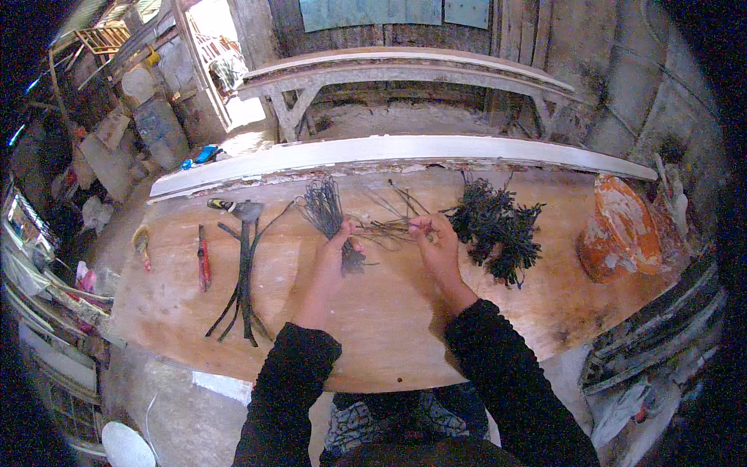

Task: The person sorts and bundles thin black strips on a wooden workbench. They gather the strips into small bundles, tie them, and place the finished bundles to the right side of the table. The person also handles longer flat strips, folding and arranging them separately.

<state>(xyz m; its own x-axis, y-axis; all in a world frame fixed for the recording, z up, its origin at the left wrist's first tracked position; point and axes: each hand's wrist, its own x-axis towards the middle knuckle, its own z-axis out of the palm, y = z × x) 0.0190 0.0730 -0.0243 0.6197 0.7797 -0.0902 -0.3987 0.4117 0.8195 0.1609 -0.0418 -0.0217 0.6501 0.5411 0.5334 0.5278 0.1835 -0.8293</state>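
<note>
My left hand is closed around a bundle of thin dark strands. The bundle fans out in loops above the fist, and its short ends stick out below. My right hand pinches a few loose strands that stretch across the gap between the two hands. Just right of that hand lies a bushy heap of dark knotted strands. Left of my left hand, long flat black strips rest on the wooden table, a putty knife across their upper end.
A red cutter-like tool and a small brush lie at the table's left. At the right sits a plaster-smeared orange container. A long white board runs along the far edge, with a blue object near its left end. Behind stands a bench.
</note>
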